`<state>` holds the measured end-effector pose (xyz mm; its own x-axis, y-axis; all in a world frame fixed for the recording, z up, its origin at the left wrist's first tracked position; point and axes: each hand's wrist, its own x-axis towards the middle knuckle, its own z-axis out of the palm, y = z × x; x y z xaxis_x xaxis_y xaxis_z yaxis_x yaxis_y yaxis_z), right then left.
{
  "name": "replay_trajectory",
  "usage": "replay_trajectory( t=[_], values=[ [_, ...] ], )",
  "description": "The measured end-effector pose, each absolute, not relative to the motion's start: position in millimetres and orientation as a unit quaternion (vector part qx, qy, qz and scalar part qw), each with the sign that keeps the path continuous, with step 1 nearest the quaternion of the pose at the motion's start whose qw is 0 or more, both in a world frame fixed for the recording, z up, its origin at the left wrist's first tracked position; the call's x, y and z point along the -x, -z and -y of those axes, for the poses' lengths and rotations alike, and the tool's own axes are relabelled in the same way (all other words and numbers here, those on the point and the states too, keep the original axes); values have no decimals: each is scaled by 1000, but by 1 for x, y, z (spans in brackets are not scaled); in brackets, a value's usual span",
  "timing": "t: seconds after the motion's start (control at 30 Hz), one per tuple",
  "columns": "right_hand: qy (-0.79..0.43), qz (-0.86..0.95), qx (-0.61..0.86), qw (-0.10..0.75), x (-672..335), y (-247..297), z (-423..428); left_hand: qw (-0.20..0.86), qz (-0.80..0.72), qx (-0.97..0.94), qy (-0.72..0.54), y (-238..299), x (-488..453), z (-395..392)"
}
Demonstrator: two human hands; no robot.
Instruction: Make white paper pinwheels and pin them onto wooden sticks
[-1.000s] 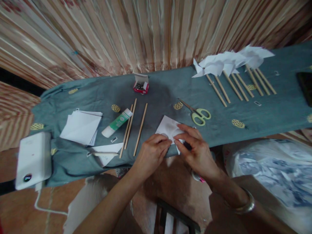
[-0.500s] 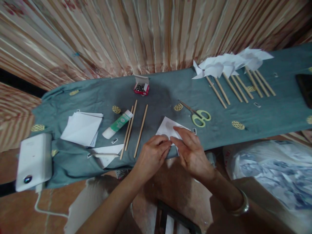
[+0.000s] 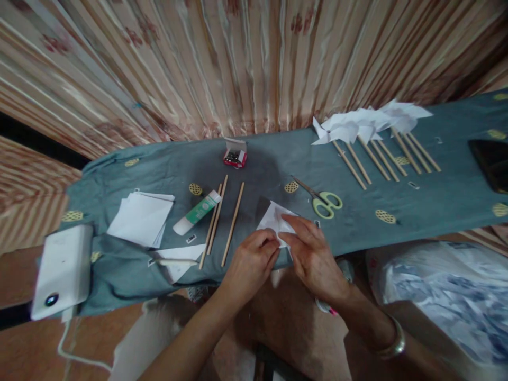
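Note:
A sheet of white paper (image 3: 271, 216) lies near the front edge of the cloth-covered table, partly hidden by my hands. My left hand (image 3: 256, 255) pinches its near edge with thumb and fingers. From the other side my right hand (image 3: 311, 244) grips the paper, its fingers over the sheet and its thumb near the left fingertips. Part of the sheet rises in a bend between the hands. Green-handled scissors (image 3: 326, 204) lie just beyond my right hand. Wooden sticks (image 3: 233, 225) lie to the left of my left hand.
A glue stick (image 3: 197, 212), a stack of white paper (image 3: 141, 218), a paper triangle under a pen-like tool (image 3: 177, 261) and a white power bank (image 3: 63, 270) are leftward. A red box of pins (image 3: 235, 155) stands behind. Paper pinwheels (image 3: 367, 124) lie back right; a plastic bag (image 3: 440, 296) is below.
The view has tilted up slightly, so everything sits lower. The paper's far right part is now bent over toward the middle under my right fingers. Both hands keep hold.

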<state>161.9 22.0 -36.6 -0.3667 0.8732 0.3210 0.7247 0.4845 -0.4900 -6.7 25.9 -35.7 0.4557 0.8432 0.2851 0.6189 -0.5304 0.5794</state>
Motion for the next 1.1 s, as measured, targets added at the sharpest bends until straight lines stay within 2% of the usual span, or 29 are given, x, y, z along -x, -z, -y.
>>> replay_trajectory(
  t=[0.13, 0.43, 0.73, 1.1],
  values=[
    [-165, 790, 503, 311, -174, 33, -24, 172, -437, -839, -276, 36, 7, -24],
    [-154, 783, 530, 287, -182, 36, -19, 97, -445, -854, -251, 28, 29, -35],
    [-127, 806, 517, 257, -177, 31, -11, 95, -437, -853, -268, 23, 32, -23],
    [-153, 810, 501, 264, -174, 31, -7, 84, -411, -886, -196, 24, 15, -14]
  ],
)
